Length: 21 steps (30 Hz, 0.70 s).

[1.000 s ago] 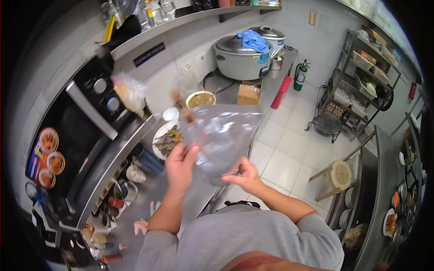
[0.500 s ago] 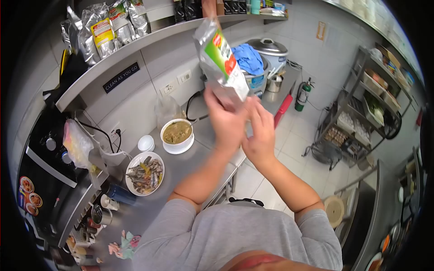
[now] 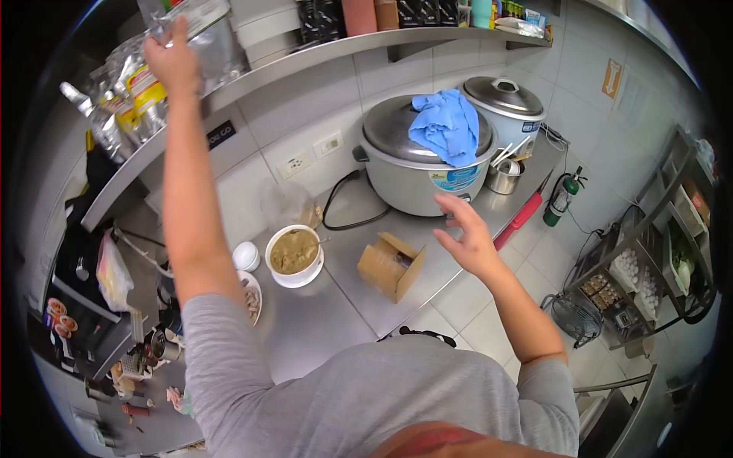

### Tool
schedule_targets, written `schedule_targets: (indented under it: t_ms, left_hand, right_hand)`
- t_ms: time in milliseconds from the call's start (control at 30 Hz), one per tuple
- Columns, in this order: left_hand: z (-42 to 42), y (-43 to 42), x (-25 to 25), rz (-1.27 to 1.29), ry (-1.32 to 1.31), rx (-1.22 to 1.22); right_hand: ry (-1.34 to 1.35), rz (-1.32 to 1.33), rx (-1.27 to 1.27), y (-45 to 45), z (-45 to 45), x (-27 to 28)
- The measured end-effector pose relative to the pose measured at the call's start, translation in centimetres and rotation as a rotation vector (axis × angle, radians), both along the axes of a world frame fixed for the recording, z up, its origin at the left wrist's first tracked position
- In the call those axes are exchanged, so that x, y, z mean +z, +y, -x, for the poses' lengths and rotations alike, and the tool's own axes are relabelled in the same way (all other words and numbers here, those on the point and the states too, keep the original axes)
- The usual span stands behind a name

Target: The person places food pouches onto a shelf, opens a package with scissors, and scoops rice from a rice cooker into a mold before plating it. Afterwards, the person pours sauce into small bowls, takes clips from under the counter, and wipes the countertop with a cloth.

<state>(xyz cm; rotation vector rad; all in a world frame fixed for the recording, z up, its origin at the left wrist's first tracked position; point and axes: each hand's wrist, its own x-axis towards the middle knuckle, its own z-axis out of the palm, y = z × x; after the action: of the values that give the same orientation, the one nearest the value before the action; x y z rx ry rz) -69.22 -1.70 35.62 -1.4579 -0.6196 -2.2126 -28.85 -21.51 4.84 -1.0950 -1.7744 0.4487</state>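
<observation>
At the shelf in the upper left, my left hand point(image 3: 174, 65) is raised with its fingers closed round the edge of a silver foil pouch point(image 3: 210, 46). More foil pouches point(image 3: 145, 88), one with a yellow label, stand beside it. My right hand point(image 3: 467, 233) hovers over the counter's front edge, fingers apart and holding nothing. Nearest to it are an open cardboard box point(image 3: 389, 267) on the steel counter and a large rice cooker point(image 3: 405, 179) with a blue cloth point(image 3: 450, 126) on its lid.
A bowl of brownish food point(image 3: 295, 253) sits on the counter point(image 3: 305, 336) by a small white cup point(image 3: 246, 256). My left arm partly covers a plate of fish point(image 3: 252, 298). A red-handled knife point(image 3: 523, 214) lies along the counter edge. A second cooker point(image 3: 508, 107) stands behind.
My left hand has carried the foil pouch up and left to the shelf. My right hand has come away from it, fingers spread. The cardboard box now shows on the counter.
</observation>
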Motion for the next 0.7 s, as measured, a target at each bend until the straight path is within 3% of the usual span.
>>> schedule_targets:
  t_ms: [67,100,200,267,400,533,600,700]
  left_hand:
    - [4.0,6.2,0.8,0.152,-0.058,-0.147]
    - [6.5,8.5,0.8,0.373,-0.107,-0.209]
    - [11.6,11.7,0.8,0.691,-0.002,-0.418]
    - [13.8,12.3,1.3,0.809,-0.015,-0.296]
    - [11.6,10.2,0.6,0.678,-0.151,0.066]
    - [-1.1,1.3,-1.8,0.23,-0.116,0.571]
    - [-8.0,-2.2,-4.1,0.116,-0.025,0.607]
    - [-16.5,-4.0,-8.8,0.255,0.264,0.389]
  right_hand:
    - [0.079,0.1,-0.047,1.3,-3.3,-2.5]
    - [0.122,0.153,-0.079,1.9,-4.7,-3.6]
    - [0.221,0.303,-0.126,3.6,-8.7,-5.6]
    - [0.281,0.34,-0.142,5.7,-10.9,-6.5]
    - [0.308,0.321,-0.104,12.5,-15.2,-6.0]
    - [0.304,0.25,0.016,18.8,-18.7,-3.0]
    - [0.174,0.159,0.039,22.4,-21.8,-2.4]
    - [0.052,0.139,0.035,26.9,-28.2,0.2]
